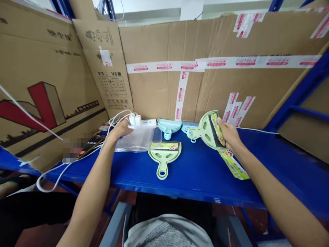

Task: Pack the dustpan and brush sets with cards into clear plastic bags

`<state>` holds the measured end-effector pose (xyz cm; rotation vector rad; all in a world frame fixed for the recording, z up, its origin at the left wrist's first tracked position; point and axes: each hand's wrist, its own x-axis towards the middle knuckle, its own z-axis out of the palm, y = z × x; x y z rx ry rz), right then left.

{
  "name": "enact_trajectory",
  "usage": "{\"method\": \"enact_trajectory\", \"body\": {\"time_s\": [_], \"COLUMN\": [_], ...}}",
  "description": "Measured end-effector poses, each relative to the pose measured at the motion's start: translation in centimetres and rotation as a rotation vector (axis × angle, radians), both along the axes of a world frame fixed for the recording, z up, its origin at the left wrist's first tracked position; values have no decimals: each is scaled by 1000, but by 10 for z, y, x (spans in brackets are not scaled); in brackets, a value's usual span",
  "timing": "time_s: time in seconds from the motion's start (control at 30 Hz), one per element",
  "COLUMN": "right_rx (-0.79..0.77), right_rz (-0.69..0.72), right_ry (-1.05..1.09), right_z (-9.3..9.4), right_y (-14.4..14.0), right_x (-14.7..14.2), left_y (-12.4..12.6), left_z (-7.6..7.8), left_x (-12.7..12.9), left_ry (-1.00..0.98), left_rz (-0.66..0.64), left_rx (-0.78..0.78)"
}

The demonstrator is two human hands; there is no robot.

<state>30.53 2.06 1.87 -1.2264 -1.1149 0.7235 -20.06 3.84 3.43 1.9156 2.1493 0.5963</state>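
My right hand [229, 134] grips a light green dustpan and brush set [205, 132] by its wide edge, lifted and tilted, with the handle pointing left. A printed yellow-green label covers the dark bristles. At the back left, my left hand [121, 129] has its fingers closed at the upper edge of a clear plastic bag [137, 139] in a flat pile. A second green dustpan and brush set [164, 158] lies between my hands, handle toward me. Beneath the raised set, a printed label card [234, 164] rests on the blue table [190, 175].
Light blue dustpans [169, 126] and blue brushes [189, 127] lie along the back. A white power strip [149, 122] with plugged-in chargers and loose cables [55, 183] is at the left, near a phone [91, 143]. Cardboard walls [159, 89] enclose the back and left.
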Motion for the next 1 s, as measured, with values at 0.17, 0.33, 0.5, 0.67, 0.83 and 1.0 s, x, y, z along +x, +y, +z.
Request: {"method": "enact_trajectory", "body": {"time_s": [0.17,0.33,0.5,0.67,0.83,1.0], "right_rx": [-82,-116,-80,-74,-5,140], "right_rz": [-3,29,38,40,73,8], "right_ry": [162,218,224,234,238,199], "right_z": [-4,-6,-3,-3,-3,3], "right_y": [-4,-8,-10,-11,-12,-13], "right_x": [-16,-22,-24,-26,-28,-20], "left_y": [-8,-12,-15,-21,-27,-38], "left_z": [2,3,-1,17,21,-1], "left_x": [11,26,32,24,52,105], "left_ry": [-423,-767,-784,-971,-1194,-1150], "left_rz": [-67,-56,-59,-214,-342,-547], "left_rx": [30,138,84,429,709,552]}}
